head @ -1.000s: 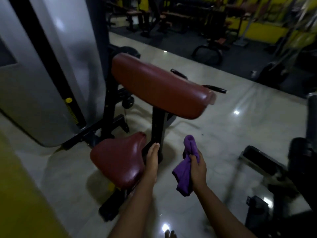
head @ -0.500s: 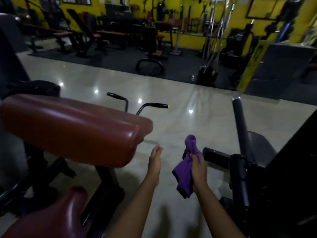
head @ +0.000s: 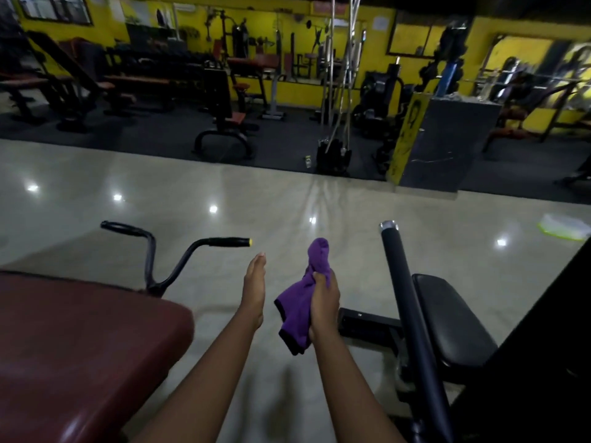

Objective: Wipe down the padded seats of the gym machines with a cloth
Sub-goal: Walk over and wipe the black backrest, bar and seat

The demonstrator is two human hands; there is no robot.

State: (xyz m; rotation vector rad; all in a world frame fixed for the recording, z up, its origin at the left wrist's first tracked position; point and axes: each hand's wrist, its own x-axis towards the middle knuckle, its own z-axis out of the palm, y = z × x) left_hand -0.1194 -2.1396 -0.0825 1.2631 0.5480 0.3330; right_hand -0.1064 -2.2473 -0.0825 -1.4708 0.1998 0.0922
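Observation:
My right hand (head: pixel 324 302) grips a bunched purple cloth (head: pixel 302 310) held in the air over the floor. My left hand (head: pixel 255 287) is stretched forward beside it, fingers straight, touching nothing. A dark red padded pad (head: pixel 80 340) of a machine fills the lower left, apart from both hands. Its two black handles (head: pixel 179 251) rise behind it. A black padded seat (head: pixel 451 321) sits low at the right, behind a black bar (head: pixel 406 302) with a chrome tip.
Glossy pale floor (head: pixel 287 199) stretches ahead to a dark mat area with several benches and machines (head: pixel 224 100) against yellow walls. A grey block with a yellow panel (head: pixel 447 142) stands at the right. Something white and yellow-green (head: pixel 563 227) lies on the floor far right.
The view has swung right and up, away from the red machine: its low seat has left view and the black seat and bar came in. Both hands keep their pose.

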